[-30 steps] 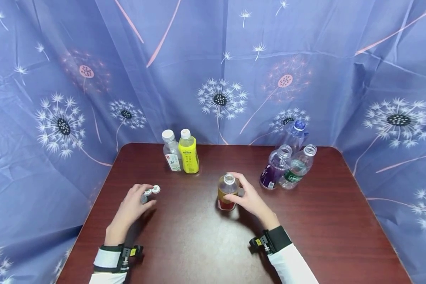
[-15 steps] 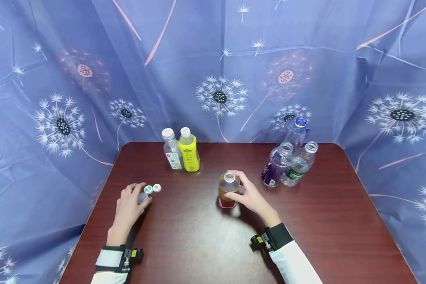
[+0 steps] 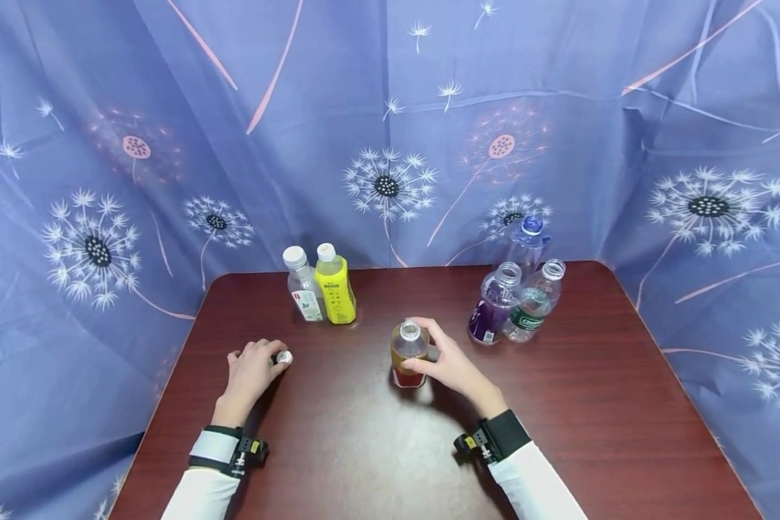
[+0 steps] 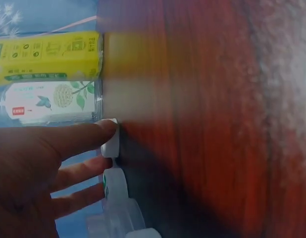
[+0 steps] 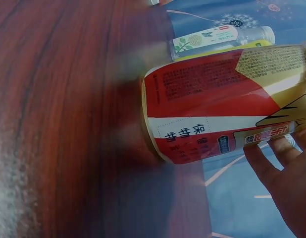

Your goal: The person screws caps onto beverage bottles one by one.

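My right hand (image 3: 453, 367) grips an uncapped bottle (image 3: 406, 349) upright near the middle of the table, thumb in front and fingers behind. Its red, gold and white label (image 5: 207, 94) fills the right wrist view. At the left, my left hand (image 3: 250, 370) pinches a white bottle cap (image 4: 111, 144) between thumb and a finger, low at the tabletop. Beside it lie a white cap with green print (image 4: 116, 183) and a clear cap (image 4: 126, 215). From the head view, the hand mostly hides these other caps.
At the back left stand a white-capped clear bottle (image 3: 305, 289) and a yellow bottle (image 3: 336, 290). Back right holds a purple-labelled bottle (image 3: 490, 310), a green-labelled bottle (image 3: 534, 307) and a bluish bottle (image 3: 523, 249). A patterned blue curtain (image 3: 286, 166) hangs behind the table.
My left hand has shifted from around the clear cap to the rightmost white cap, its fingers closing on it. The right hand keeps its grip on the bottle. The head view has shifted slightly.
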The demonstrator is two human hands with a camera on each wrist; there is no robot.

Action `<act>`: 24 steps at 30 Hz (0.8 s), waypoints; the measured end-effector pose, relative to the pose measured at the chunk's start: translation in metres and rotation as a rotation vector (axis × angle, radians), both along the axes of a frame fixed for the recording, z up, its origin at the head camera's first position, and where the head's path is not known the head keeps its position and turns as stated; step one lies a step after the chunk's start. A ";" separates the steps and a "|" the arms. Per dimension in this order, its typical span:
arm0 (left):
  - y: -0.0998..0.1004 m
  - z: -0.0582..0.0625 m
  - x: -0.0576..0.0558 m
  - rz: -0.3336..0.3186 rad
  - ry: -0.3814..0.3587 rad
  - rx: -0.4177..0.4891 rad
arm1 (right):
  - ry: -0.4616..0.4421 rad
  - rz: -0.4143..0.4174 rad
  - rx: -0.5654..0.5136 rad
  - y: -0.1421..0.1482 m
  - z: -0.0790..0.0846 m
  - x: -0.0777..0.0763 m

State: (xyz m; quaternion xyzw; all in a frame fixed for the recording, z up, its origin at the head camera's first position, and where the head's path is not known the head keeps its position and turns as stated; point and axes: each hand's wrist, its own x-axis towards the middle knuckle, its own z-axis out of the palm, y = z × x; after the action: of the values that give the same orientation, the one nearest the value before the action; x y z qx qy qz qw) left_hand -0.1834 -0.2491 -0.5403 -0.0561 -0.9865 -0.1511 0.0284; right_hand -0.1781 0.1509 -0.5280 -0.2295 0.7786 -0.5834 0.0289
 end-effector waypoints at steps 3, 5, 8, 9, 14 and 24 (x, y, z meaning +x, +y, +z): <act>0.006 0.002 -0.002 -0.011 0.045 -0.002 | 0.007 0.007 0.035 0.002 0.003 -0.001; 0.014 0.006 -0.003 -0.018 0.086 0.017 | 0.005 0.013 0.064 0.003 0.006 -0.001; 0.032 0.016 -0.003 -0.063 0.170 0.092 | 0.006 0.024 0.110 0.006 0.009 -0.001; 0.039 0.020 -0.003 -0.094 0.204 0.130 | 0.007 0.026 0.122 0.007 0.010 -0.001; 0.081 0.042 -0.004 -0.280 0.332 0.363 | 0.043 0.033 0.155 0.007 0.011 -0.002; 0.151 0.072 0.002 -0.439 0.344 0.816 | 0.203 0.006 0.092 -0.001 0.011 -0.003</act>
State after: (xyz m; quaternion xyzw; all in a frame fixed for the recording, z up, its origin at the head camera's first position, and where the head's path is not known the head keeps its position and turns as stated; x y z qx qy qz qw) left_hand -0.1812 -0.0981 -0.4679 -0.2712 -0.7927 -0.5162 0.1779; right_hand -0.1808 0.1496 -0.5175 -0.2881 0.8028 -0.5207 -0.0376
